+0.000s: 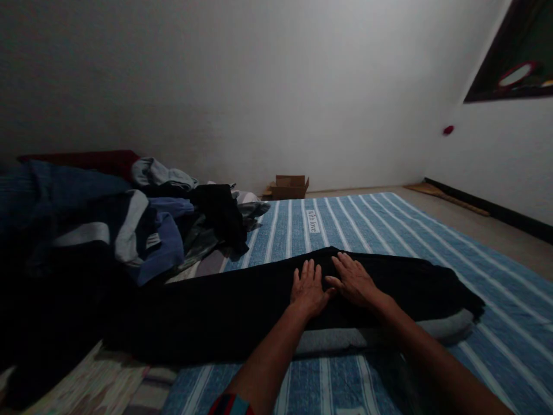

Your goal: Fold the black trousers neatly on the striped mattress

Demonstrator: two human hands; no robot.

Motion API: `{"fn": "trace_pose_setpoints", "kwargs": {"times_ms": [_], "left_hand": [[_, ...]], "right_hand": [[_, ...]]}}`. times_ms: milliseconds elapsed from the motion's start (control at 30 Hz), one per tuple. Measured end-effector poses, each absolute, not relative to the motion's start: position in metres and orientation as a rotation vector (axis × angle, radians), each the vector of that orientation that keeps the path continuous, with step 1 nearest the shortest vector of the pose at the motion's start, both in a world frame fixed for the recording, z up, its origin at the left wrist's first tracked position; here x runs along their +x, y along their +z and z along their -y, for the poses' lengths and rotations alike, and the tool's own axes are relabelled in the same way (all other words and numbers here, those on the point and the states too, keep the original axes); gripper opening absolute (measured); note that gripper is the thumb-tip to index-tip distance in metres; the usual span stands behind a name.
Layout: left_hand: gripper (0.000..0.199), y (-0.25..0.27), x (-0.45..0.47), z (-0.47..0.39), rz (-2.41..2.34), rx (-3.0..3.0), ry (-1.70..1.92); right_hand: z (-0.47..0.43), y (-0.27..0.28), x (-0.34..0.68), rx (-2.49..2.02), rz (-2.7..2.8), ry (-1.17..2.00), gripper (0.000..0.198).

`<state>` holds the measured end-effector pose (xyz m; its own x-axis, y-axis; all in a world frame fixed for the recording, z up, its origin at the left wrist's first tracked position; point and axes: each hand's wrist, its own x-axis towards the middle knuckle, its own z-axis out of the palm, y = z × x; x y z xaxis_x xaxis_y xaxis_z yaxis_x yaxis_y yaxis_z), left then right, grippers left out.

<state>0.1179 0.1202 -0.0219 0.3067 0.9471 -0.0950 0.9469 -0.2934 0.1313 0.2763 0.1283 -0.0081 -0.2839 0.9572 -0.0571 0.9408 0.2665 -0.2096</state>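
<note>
Black cloth (242,302) lies stretched from side to side across a blue sheet (432,245) with white stripes. A grey strip (337,341) shows along its near edge, under the right forearm. Its left end runs into the shadow by the clothes pile (168,233), so I cannot tell where it stops.

The left hand (310,295) and the right hand (355,282) both rest on the cloth near its middle, palms down, thumbs toward each other. Each grip is flat and spread, holding nothing. A striped sleeve (233,405) shows at the left forearm.

The pile, in blue, black, grey and white, lies left of the hands. Beyond the cloth, the sheet bears a "With love" label (313,222); a cardboard box (290,187) stands past its far edge, near the wall (259,86).
</note>
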Motion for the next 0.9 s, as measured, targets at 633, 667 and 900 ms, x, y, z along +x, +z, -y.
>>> {"fn": "trace_pose_setpoints", "kwargs": {"times_ms": [633,667,900], "left_hand": [[0.051,0.003,0.120,-0.141,-1.682,2.419,0.129],[0.051,0.002,0.121,-0.145,-1.681,2.407,0.100],[0.055,-0.005,0.121,-0.157,-1.666,2.353,0.013]], "right_hand": [[-0.129,-0.030,0.270,-1.795,2.361,0.355,0.071],[-0.129,-0.030,0.270,-1.791,2.366,0.354,0.071],[-0.128,-0.031,0.269,-1.799,2.361,0.336,0.070]]}}
